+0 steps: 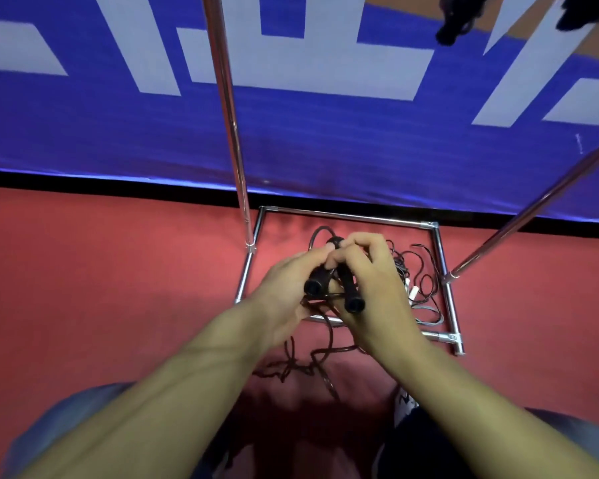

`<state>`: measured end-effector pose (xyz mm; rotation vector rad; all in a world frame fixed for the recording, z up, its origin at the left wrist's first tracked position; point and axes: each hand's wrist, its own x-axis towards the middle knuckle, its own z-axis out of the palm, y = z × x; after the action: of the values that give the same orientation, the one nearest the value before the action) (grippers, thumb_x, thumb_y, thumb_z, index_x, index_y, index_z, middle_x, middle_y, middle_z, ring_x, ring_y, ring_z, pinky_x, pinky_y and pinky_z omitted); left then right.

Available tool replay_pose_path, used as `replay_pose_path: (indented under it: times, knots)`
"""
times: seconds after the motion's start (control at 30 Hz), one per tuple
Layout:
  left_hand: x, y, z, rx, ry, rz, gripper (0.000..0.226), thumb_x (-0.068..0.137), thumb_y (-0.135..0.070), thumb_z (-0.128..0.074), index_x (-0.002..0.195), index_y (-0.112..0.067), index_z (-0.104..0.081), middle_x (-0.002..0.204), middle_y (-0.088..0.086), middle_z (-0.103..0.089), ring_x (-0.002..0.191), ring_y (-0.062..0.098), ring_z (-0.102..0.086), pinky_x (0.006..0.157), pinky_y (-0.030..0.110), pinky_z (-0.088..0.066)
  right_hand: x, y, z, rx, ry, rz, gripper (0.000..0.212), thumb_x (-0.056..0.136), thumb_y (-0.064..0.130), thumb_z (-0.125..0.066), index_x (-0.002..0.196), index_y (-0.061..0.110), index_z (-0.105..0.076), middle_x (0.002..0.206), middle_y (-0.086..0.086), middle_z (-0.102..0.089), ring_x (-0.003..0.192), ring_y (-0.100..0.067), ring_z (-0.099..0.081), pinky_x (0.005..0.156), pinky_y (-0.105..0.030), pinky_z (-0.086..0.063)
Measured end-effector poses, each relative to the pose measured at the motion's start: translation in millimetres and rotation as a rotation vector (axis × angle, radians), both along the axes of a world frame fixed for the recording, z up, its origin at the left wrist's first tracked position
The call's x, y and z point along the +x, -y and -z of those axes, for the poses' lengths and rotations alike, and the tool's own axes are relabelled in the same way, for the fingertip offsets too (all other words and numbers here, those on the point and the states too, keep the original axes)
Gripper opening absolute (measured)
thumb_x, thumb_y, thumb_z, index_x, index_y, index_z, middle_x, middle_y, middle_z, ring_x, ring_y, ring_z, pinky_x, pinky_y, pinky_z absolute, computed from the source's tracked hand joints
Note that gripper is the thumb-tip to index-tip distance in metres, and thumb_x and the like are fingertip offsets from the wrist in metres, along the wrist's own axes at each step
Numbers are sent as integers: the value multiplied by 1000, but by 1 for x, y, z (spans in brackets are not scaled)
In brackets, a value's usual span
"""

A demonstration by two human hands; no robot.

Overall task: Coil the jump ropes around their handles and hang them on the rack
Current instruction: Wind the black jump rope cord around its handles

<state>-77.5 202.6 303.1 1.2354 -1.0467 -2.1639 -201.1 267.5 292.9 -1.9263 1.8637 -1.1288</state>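
With left hand and right hand gripping paired handles, coiling not begun; next, wrap dangling rope round them.

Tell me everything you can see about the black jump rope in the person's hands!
The black jump rope has two black, round-ended handles that look rubbery, held side by side above the red floor. The left hand and right hand both grip them. Its thin dark cord is not yet coiled: it loops past the fingertips and hangs in loose tangles down to the floor, near the chrome rack base.
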Motion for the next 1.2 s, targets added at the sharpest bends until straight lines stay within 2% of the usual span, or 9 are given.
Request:
replay_pose_path:
  times: [0.17,0.3,0.4,0.57,0.73,0.87,0.97,1.07,1.2]
  knots:
    - [-3,8,-3,134,-203,115,36,93,-50,-50,103,-19,-67,91,6,-69,80,21,-66,74,38,-51,-6,14,-8,-8,-47,9,33,70,36,-52,102,29,-54,119,12,-38,108,-12,-38,86,-11,-34]
    - [-5,16,0,209,-237,82,51,92,-55,-52,122,-15,-62,107,13,-66,93,28,-66,82,41,-53,-9,21,-5,15,-97,49,54,75,33,-74,118,25,-42,117,0,-44,102,-14,-40,86,-21,-36]
    - [-7,20,7,261,-250,-11,54,85,-57,-63,114,-12,-62,98,9,-65,80,25,-66,74,38,-55,-16,19,-3,129,-119,91,70,73,19,-81,121,29,-32,110,8,-37,98,-15,-46,81,-32,-46]
    - [-9,19,5,196,-263,22,55,78,-54,-66,112,-12,-55,92,8,-61,77,24,-65,73,36,-60,-25,20,-4,386,-26,129,48,79,36,-77,93,33,-32,67,9,-45,58,-12,-43,57,-38,-37]
    - [-14,25,10,113,-107,-145,38,83,-55,-65,87,-17,-65,80,0,-62,67,20,-67,72,37,-54,-41,19,0,696,-143,110,26,86,37,-71,76,30,-49,65,6,-61,65,-16,-57,68,-37,-52]
    - [-14,30,13,16,-53,-233,40,76,-61,-64,86,-22,-69,79,-5,-65,79,21,-67,90,41,-49,-38,22,-2,566,310,131,19,97,27,-56,79,25,-61,64,12,-61,61,-6,-55,66,-29,-47]
    - [-20,25,10,-55,-53,-206,45,88,-58,-54,98,-17,-68,92,-2,-74,90,21,-71,90,38,-52,-22,27,-17,507,740,100,34,103,39,-43,94,17,-68,84,5,-68,83,-13,-64,74,-21,-54]
    - [-24,23,13,-182,68,-242,43,100,-51,-46,107,-15,-67,96,1,-76,85,16,-73,86,36,-56,-15,28,-10,490,710,37,45,89,63,-44,97,26,-67,96,5,-73,95,-15,-68,92,-41,-54]
    - [-22,23,14,-151,85,-222,45,102,-49,-43,113,-10,-62,88,1,-74,78,17,-72,80,36,-52,-13,26,-7,457,661,14,41,88,59,-47,95,24,-66,94,4,-73,95,-16,-68,96,-48,-49]
